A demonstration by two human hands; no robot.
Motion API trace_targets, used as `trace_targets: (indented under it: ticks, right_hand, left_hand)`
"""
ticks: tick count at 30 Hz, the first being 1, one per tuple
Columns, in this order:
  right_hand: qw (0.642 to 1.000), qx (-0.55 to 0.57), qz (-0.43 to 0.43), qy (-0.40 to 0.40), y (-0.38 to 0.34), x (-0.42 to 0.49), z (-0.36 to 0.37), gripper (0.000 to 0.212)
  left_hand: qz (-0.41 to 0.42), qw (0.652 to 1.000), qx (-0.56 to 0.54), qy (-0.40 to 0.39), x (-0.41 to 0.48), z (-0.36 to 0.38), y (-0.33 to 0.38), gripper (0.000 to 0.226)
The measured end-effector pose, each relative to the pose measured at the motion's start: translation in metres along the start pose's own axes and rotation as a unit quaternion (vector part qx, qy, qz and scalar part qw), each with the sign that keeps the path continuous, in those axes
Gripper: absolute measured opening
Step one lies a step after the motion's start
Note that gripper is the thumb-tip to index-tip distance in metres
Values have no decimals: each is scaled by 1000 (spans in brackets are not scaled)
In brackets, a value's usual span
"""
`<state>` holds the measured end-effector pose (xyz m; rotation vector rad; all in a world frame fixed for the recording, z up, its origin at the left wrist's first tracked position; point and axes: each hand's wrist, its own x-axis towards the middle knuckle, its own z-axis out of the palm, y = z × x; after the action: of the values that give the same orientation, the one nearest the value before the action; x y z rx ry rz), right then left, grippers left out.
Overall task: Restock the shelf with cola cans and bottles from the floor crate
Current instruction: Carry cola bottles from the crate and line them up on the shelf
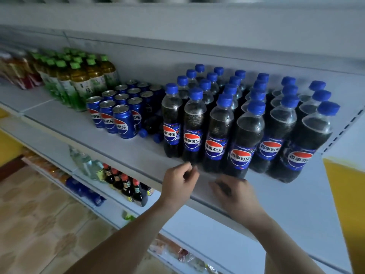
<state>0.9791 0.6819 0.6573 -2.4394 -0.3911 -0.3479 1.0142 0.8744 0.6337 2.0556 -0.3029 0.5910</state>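
Note:
Several cola bottles (217, 131) with blue caps stand in rows on the white shelf (98, 139), right of centre. Left of them stand several blue cola cans (124, 121), and a couple of bottles (152, 127) lie on their sides between the cans and the upright rows. My left hand (178, 184) hovers at the shelf's front edge just below the front bottles, fingers loosely curled, holding nothing. My right hand (235, 192) lies beside it over the shelf edge, fingers relaxed and blurred, also empty. The floor crate is out of view.
Green-capped tea bottles (79, 80) and red-packaged drinks (17, 72) fill the shelf's left end. The lower shelf holds clear bottles (88, 165), dark sauce bottles (126, 186) and blue packs (85, 190). A tiled floor (29, 214) lies at the lower left.

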Motion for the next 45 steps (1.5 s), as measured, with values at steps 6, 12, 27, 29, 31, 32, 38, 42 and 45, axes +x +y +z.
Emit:
trace_targets:
  ticks: [6, 12, 27, 29, 31, 32, 38, 42, 45]
  right_hand:
    - [989, 114, 93, 29, -51, 28, 36, 29]
    - [976, 54, 186, 97, -53, 38, 62, 34]
    - [969, -29, 219, 107, -57, 36, 66, 33]
    - [970, -40, 215, 105, -57, 38, 66, 37]
    - [969, -43, 217, 106, -57, 39, 66, 44]
    - [969, -42, 219, 108, -58, 39, 66, 46]
    - [969, -32, 220, 110, -59, 40, 65, 47]
    - [970, -35, 218, 106, -58, 39, 64, 34]
    - [968, -39, 226, 102, -57, 38, 64, 28]
  left_hand:
    - [-38, 999, -27, -8, 26, -68, -43, 48]
    - [-161, 967, 154, -124, 96, -123, -95, 32]
    - [-47, 937, 298, -174, 162, -109, -67, 47]
    - [-25, 944, 298, -140, 182, -123, -60, 47]
    - [3, 941, 313, -129, 201, -137, -50, 48]
    - [27, 938, 324, -121, 209, -142, -44, 49]
    - [190, 896, 396, -68, 229, -163, -8, 57]
    - [204, 872, 440, -65, 230, -178, 9, 61]
    - [197, 876, 435, -66, 226, -187, 14, 60]
